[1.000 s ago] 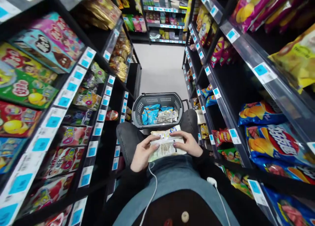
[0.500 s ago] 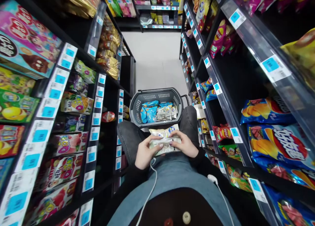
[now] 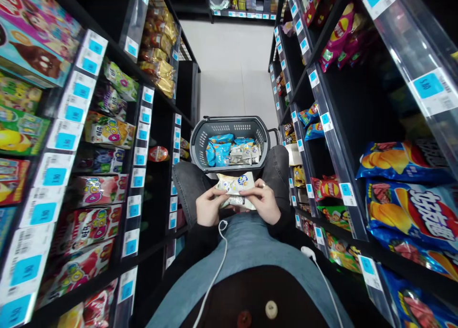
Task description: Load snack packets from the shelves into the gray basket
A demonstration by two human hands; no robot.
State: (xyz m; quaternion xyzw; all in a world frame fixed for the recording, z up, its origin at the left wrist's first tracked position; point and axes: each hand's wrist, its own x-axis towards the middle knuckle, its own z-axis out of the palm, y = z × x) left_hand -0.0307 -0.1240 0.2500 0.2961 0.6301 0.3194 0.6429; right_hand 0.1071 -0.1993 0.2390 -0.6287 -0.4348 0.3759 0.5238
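Note:
Both my hands hold cream-coloured snack packets with blue lettering above my lap. The upper snack packet (image 3: 234,181) shows its printed front; a second pale packet (image 3: 239,201) with small print lies just below it, partly covered by fingers. My left hand (image 3: 209,206) pinches the left ends between thumb and fingers. On the other side, my right hand (image 3: 265,204) pinches the right ends the same way. Just beyond my knees stands a grey shopping basket (image 3: 198,151) holding blue packets (image 3: 222,151) and more cream packets (image 3: 245,154).
Black shelves with blue price tags flank me closely on both sides. Gummy candy bags (image 3: 96,228) fill the left shelf, and blue chip bags (image 3: 411,213) the right. Tiled floor (image 3: 232,70) runs beyond the basket to another shelf. A white cable (image 3: 223,256) hangs over my lap.
My fingers have shifted on the packets, and the upper one's front now faces up more fully. The view has tilted downward, so the far shelf has moved up in the picture.

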